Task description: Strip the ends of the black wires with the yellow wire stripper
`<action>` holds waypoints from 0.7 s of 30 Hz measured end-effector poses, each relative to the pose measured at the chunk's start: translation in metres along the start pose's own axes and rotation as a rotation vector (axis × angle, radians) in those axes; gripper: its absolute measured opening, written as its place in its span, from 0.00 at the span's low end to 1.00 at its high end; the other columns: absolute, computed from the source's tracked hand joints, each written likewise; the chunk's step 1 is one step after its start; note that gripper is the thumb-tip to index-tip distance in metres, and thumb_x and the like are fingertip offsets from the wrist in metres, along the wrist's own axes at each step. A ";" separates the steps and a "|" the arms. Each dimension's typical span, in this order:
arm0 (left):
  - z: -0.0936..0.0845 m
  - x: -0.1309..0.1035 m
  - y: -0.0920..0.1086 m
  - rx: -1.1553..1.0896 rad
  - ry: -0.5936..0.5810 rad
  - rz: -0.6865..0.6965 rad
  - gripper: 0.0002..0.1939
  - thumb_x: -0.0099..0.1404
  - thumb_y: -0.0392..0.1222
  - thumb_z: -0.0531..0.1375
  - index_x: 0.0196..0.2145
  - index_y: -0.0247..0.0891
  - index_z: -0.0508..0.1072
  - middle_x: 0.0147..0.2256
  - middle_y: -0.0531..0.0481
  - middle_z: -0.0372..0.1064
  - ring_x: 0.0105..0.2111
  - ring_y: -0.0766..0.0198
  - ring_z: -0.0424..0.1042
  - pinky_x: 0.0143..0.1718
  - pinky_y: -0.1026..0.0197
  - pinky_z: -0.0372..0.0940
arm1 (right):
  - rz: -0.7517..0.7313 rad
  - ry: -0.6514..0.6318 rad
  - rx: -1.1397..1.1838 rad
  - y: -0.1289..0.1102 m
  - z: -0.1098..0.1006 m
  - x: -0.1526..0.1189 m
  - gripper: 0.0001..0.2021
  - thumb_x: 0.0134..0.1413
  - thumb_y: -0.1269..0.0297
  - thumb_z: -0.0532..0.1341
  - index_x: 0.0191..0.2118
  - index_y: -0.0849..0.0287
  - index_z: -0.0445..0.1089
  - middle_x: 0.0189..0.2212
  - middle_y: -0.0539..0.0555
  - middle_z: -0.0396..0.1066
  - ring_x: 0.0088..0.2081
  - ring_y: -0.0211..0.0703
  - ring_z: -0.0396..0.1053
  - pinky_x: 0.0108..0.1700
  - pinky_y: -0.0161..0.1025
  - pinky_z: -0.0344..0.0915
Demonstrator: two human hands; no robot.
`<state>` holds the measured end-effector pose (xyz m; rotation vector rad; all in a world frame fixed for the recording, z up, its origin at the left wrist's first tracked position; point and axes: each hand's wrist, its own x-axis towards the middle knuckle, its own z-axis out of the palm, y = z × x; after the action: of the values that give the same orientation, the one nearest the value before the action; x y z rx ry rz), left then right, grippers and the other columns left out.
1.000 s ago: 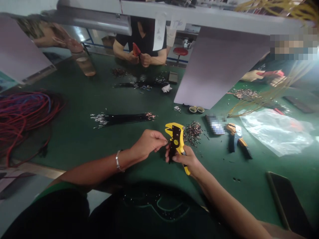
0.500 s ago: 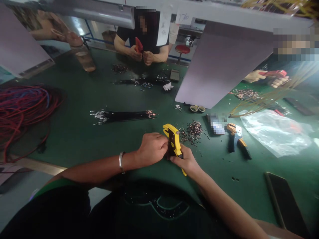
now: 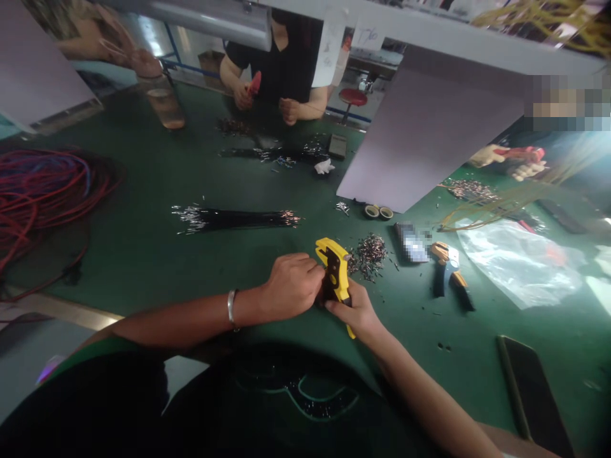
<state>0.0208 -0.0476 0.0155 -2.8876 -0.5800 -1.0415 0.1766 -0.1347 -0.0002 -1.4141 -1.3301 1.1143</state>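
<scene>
- The right hand is closed around the handles of a yellow and black hand tool, whose head points up and slightly left.
- The left hand is curled, knuckles up, its fingertips tucked in at the tool's left side; I cannot tell whether it has hold of anything, since the fingers hide it.
- A silver bracelet sits on the left wrist.
- The tool is held over the green desk, just left of a pile of small dark and copper-coloured pieces.
- Beyond the left hand lies a bundle of black wires, silvery at its left end and coppery at its right.
- Past the pile, 2 small rolls lie side by side, near the foot of a pale panel.
- To the right lie an orange and dark blue hand tool and a clear plastic bag; a phone lies nearer the person.
- At far left is a heap of red and blue cable.
- Across the desk, a co-worker in black holds a red tool.
</scene>
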 end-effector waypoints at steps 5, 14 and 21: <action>-0.003 -0.001 0.001 0.037 0.066 0.069 0.14 0.63 0.30 0.52 0.20 0.36 0.65 0.19 0.52 0.61 0.21 0.65 0.58 0.25 0.59 0.56 | -0.103 0.093 -0.205 0.001 0.002 -0.003 0.03 0.42 0.69 0.57 0.28 0.58 0.63 0.23 0.47 0.63 0.25 0.37 0.60 0.28 0.35 0.58; -0.001 -0.002 0.000 0.031 0.101 0.064 0.17 0.63 0.29 0.53 0.18 0.37 0.63 0.18 0.52 0.58 0.22 0.65 0.54 0.25 0.59 0.52 | -0.098 0.142 -0.288 -0.003 0.004 -0.006 0.08 0.43 0.68 0.57 0.34 0.59 0.65 0.27 0.51 0.67 0.28 0.42 0.63 0.32 0.38 0.61; -0.004 -0.001 0.002 0.064 0.116 0.067 0.14 0.64 0.30 0.54 0.21 0.36 0.65 0.18 0.53 0.58 0.22 0.65 0.55 0.25 0.60 0.53 | 0.021 0.089 0.028 -0.005 0.001 -0.001 0.04 0.40 0.67 0.60 0.27 0.58 0.65 0.23 0.47 0.65 0.26 0.38 0.60 0.28 0.35 0.59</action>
<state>0.0188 -0.0506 0.0184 -2.7489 -0.4977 -1.1489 0.1746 -0.1359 0.0046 -1.4434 -1.2352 1.0672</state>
